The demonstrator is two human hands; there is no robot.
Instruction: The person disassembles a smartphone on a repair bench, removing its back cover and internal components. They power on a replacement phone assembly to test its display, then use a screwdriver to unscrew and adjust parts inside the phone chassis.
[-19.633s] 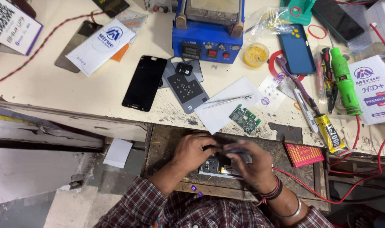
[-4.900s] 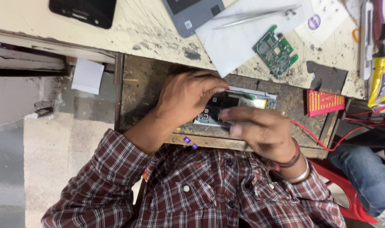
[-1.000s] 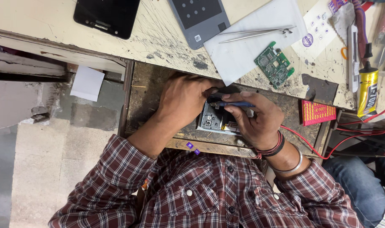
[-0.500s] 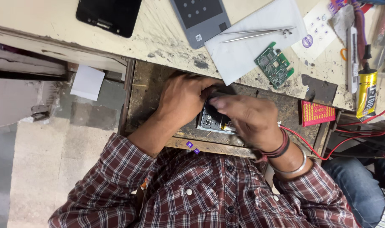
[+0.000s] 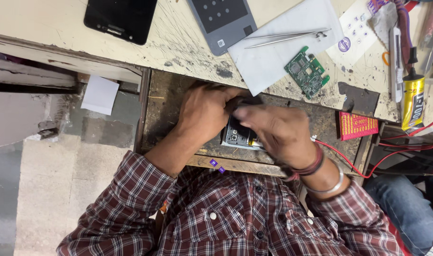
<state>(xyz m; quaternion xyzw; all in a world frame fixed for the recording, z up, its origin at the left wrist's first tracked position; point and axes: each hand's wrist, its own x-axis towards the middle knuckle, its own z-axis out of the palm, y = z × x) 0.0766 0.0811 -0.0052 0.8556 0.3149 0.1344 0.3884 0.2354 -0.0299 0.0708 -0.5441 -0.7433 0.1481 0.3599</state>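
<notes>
Gripping the opened phone (image 5: 240, 137) on the desk's (image 5: 178, 42) pull-out board, the left hand (image 5: 204, 111) stays clamped. The right hand (image 5: 275, 130), blurred, has slid left across it; its grip cannot be told.

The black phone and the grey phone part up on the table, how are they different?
The black phone is glossy and dark all over; the grey phone part is matt with a dark panel dotted with small spots. The black phone lies alone on bare table; the grey part has its corner against a white sheet. Both lie flat, away from both hands.
</notes>
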